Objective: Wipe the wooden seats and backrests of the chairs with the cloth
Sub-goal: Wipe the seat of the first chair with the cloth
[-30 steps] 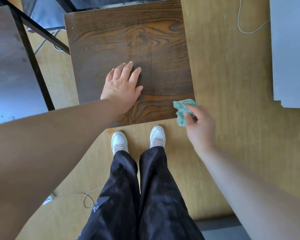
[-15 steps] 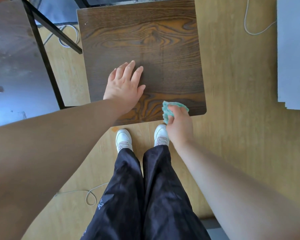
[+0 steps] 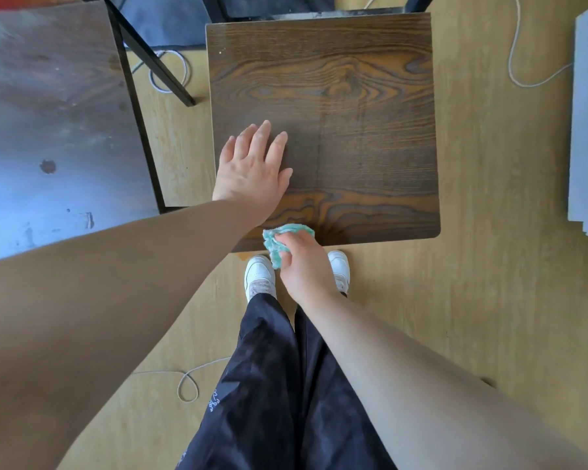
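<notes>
The wooden seat [image 3: 347, 96] is a square, dark brown board. Bold orange-brown grain swirls across its far half and again along its near edge, and its near right corner is rounded. The left hand [image 3: 252, 171] lies flat on the seat's near left part, fingers straight and close together. The right hand [image 3: 304, 266] grips a small, crumpled teal cloth [image 3: 277, 239] in curled fingers, bunched and fuzzy, over the seat's near edge just right of the left wrist. To the left stands another, duller seat [image 3: 55, 113].
</notes>
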The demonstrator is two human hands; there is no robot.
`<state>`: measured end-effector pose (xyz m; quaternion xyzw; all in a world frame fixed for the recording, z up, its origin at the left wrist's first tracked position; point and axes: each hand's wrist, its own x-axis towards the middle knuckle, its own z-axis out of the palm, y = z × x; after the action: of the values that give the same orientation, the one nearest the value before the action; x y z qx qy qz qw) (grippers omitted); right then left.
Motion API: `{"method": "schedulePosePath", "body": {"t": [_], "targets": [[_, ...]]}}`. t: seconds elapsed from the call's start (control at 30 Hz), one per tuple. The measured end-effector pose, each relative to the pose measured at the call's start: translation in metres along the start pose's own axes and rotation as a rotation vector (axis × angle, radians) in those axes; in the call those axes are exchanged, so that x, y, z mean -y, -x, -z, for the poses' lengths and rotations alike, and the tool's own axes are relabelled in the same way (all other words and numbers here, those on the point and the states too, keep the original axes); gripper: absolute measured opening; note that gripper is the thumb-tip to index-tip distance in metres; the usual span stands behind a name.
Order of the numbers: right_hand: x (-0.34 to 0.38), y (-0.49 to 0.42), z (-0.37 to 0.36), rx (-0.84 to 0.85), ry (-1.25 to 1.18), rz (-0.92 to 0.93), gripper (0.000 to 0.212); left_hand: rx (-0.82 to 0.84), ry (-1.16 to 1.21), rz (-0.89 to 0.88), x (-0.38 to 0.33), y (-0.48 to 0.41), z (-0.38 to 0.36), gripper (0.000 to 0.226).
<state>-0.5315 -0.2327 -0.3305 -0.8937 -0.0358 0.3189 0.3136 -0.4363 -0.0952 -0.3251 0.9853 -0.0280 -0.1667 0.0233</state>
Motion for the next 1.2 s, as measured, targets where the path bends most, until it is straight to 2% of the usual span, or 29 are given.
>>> {"method": "schedulePosePath", "body": {"t": [0.13, 0.27, 0.37, 0.47, 0.67, 0.8, 1.2], "targets": [[-0.021, 0.013, 0.028, -0.170, -0.037, -0.044, 0.033, 0.019, 0.002, -0.021, 0.001, -0.007, -0.002, 0.058], [-0.063, 0.010, 0.086, -0.453, -0.038, -0.217, 0.031, 0.026, -0.005, -0.048, -0.006, -0.018, 0.000, 0.057], [-0.101, -0.013, 0.128, -0.556, -0.011, -0.348, 0.031, 0.039, 0.024, -0.055, -0.010, -0.027, 0.000, 0.057], [-0.120, -0.039, 0.150, -0.530, -0.020, -0.398, 0.035, 0.042, 0.020, -0.067, -0.014, -0.035, -0.004, 0.057], [-0.103, -0.046, 0.129, -0.471, 0.071, -0.304, 0.034, 0.059, 0.011, -0.094, -0.020, -0.034, -0.006, 0.058], [-0.082, -0.032, 0.105, -0.436, 0.120, -0.226, 0.033, 0.071, 0.007, -0.114, -0.019, -0.027, -0.007, 0.057], [-0.018, -0.012, 0.006, -0.165, 0.041, 0.034, 0.038, 0.027, 0.006, -0.040, 0.009, -0.019, -0.008, 0.057]]}}
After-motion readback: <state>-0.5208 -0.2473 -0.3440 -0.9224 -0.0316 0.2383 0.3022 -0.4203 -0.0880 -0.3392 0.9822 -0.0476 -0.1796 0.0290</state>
